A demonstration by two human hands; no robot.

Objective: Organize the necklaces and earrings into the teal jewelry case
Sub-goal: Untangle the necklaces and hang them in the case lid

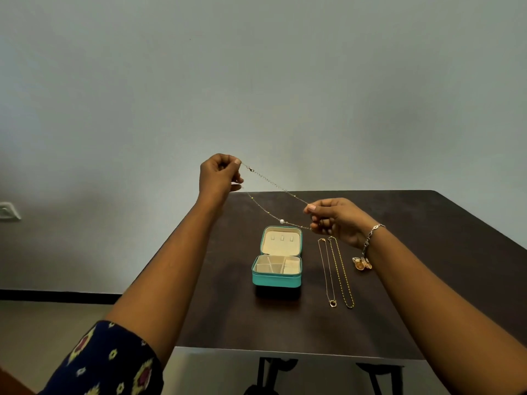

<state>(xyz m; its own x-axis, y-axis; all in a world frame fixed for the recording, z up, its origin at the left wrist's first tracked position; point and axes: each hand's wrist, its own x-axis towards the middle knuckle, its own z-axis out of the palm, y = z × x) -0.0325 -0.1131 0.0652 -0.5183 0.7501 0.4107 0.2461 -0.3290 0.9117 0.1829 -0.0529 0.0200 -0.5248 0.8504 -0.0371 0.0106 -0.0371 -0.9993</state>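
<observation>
A thin gold necklace with a white pearl (281,221) is stretched in the air between both hands, above the case. My left hand (219,175) pinches its clasp end, raised high at the left. My right hand (335,219) pinches the other end, lower and to the right. The teal jewelry case (277,279) lies open on the dark table (399,323), its cream lid up and its divided compartments showing. To the right of the case lie a fine necklace with a ring pendant (328,272) and a thicker gold chain (342,273). Gold butterfly earrings (361,263) sit beside my right wrist.
The table's front edge (285,352) runs near me, with dark legs below it. A plain wall stands behind. A white socket (8,211) is on the wall at the far left. I wear a bracelet (372,235) on my right wrist.
</observation>
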